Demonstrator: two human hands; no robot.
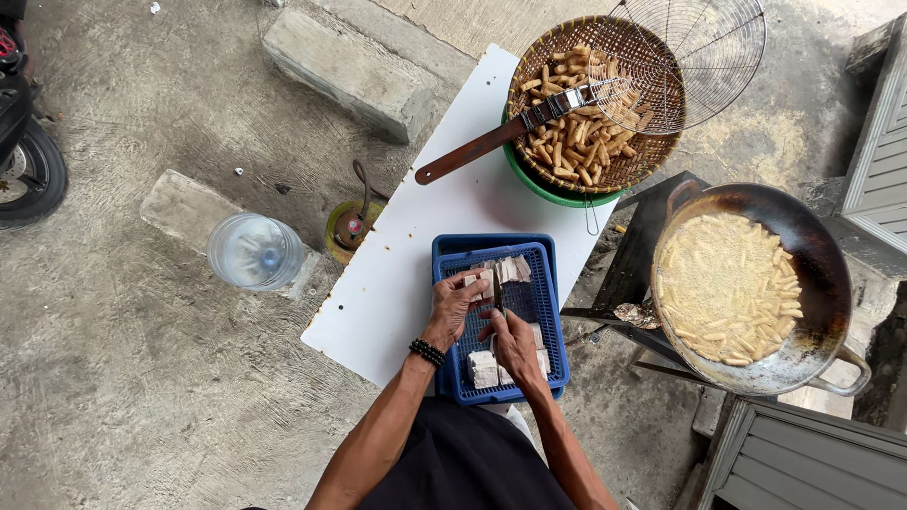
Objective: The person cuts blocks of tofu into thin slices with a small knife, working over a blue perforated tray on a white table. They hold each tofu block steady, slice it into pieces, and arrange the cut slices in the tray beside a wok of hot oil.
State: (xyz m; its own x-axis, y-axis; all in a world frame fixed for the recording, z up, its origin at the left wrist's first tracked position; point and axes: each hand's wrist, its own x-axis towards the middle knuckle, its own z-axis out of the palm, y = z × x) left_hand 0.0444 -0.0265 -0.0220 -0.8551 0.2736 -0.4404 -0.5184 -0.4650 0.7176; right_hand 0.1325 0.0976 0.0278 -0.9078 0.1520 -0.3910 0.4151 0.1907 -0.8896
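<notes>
Blue plastic crate (548, 312), woven basket (529, 66), blackened metal wok (827, 255)

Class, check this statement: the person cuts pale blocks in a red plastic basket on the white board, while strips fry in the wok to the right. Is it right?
Not quite. The head view shows the plastic basket is blue, not red. The rest holds: both hands, left hand and right hand, work on pale blocks in it on the white board, and strips fry in the wok to the right.
</notes>
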